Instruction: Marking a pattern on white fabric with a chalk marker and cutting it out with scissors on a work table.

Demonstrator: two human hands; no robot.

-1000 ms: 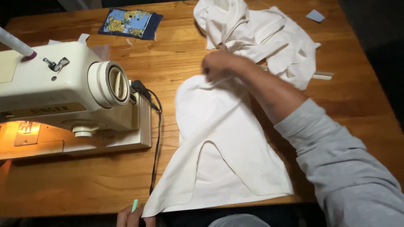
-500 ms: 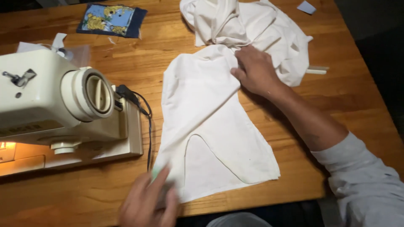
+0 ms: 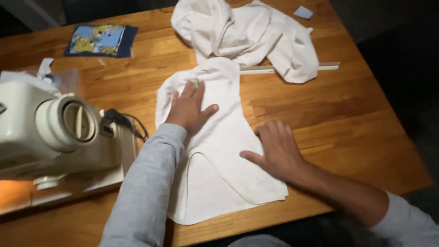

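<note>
From the head view I see a warm wooden table (image 3: 320,119) with dark room beyond its right edge. A cream sewing machine (image 3: 55,132) sits at the left, a blue patterned pouch (image 3: 100,40) at upper left. The white cloth (image 3: 219,151) runs from a bunched heap at top centre down to the near edge, flattened, with a curved seam. My left hand (image 3: 188,107) lies open and flat on it; my right hand (image 3: 276,148) rests open, apparently on its right edge.
</note>
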